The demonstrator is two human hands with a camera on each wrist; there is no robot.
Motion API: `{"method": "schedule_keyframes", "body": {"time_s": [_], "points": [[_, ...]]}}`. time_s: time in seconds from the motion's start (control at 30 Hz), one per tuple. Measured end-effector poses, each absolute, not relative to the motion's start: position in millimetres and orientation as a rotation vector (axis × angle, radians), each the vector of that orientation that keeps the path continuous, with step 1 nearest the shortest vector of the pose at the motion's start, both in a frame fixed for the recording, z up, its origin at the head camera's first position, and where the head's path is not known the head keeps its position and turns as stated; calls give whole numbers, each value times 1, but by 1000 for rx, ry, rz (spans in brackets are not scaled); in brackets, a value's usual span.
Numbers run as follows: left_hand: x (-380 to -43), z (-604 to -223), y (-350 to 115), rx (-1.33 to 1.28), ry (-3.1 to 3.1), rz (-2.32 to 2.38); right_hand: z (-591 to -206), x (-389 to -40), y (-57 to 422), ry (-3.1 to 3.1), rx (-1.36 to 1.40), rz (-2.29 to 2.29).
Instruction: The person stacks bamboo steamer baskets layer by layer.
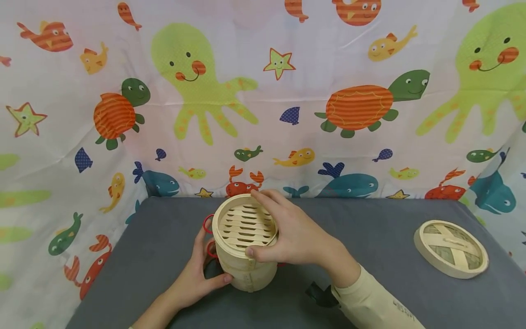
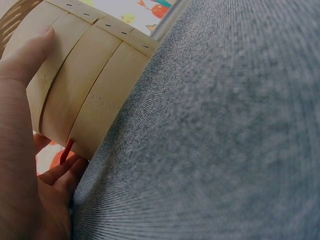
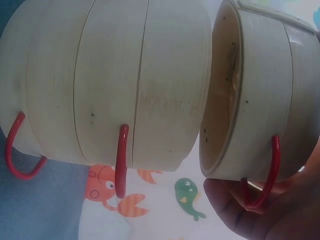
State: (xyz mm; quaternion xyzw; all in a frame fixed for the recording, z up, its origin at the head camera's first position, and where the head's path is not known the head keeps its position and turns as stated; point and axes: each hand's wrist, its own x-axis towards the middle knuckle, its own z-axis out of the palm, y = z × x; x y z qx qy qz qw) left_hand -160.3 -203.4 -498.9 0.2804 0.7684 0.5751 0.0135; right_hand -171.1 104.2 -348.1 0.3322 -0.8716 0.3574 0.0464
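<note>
A stack of round bamboo steamer baskets (image 1: 248, 274) stands upright on the grey table. My left hand (image 1: 191, 278) grips the lower baskets from the left, its thumb on the front wall and its fingers behind, near the red handles (image 1: 211, 249). At the top, my right hand (image 1: 293, 230) holds the upper steamer basket (image 1: 246, 224) by its right side, thumb at the near rim and fingers at the far rim. A gap shows between this upper basket (image 3: 265, 95) and the lower baskets (image 3: 110, 75) in the right wrist view. Slats form the upper basket's floor.
The woven steamer lid (image 1: 451, 249) lies on the grey table (image 1: 370, 219) at the right. Behind the table hangs a cloth (image 1: 263, 114) printed with sea animals. A black strap-like piece (image 1: 322, 294) is beside the right sleeve (image 1: 370, 297).
</note>
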Motion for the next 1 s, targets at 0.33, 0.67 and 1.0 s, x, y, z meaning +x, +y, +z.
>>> {"method": "schedule_keyframes", "body": {"time_s": [0.33, 0.67, 1.0], "points": [[-159, -500, -204, 855, 2407, 1788, -351, -171, 101, -2649, 996, 1095], [-160, -499, -204, 852, 2370, 1805, -354, -172, 98, -2653, 974, 1112], [-160, -498, -204, 878, 2386, 1803, -357, -172, 93, -2648, 960, 1132]]}}
